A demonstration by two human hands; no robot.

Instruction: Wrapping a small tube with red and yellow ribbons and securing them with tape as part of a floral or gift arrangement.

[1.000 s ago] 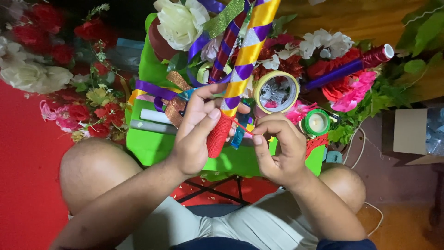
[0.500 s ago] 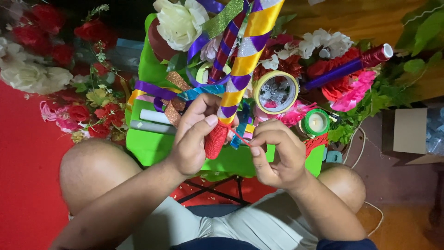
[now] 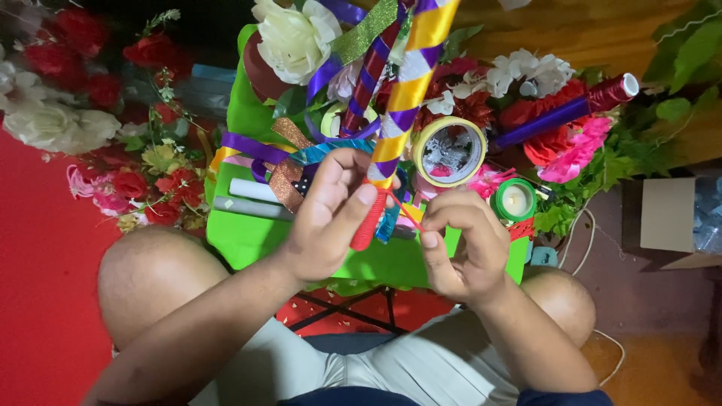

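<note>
A plain brown cardboard box (image 3: 668, 218) is sitting at the right edge of the view on the dark floor, beside green leaves. Something wrapped in bluish clear plastic (image 3: 708, 214) is lying inside it. No labels, signs or screens are showing.

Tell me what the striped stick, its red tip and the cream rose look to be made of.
Striped stick: a rod spiral-wrapped in glossy yellow and purple ribbon, likely satin; it shines, and the core is hidden.
Red tip: finely ribbed and matte, seemingly wound red thread or cord; the left hand grips it while the right hand pinches a red strand.
Cream rose: probably artificial, with stiff, even petals.
</note>
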